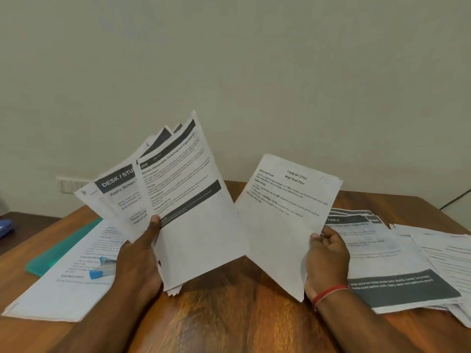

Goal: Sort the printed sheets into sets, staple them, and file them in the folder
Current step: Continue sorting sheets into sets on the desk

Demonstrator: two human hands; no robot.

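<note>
Sorting is midway — left grip (139, 258) clasps a fanned stack (178, 200) above the desk (229, 314), right grip (327, 261) pinches 1 sheet (285, 212). Piles (397, 250) lie right; stapler (104, 267) and green folder (58, 248) wait left — stapling, filing remain.

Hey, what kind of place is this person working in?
Probably an office or study: a wooden table by a plain wall, printed sheets spread on it, plus a blue stapler and a green folder.

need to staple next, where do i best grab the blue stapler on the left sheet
Probably pinch the stapler across its long sides at mid-body, coming from above and the left: it lies flat on a sheet, and the left hand holding fanned sheets covers its right end.
</note>
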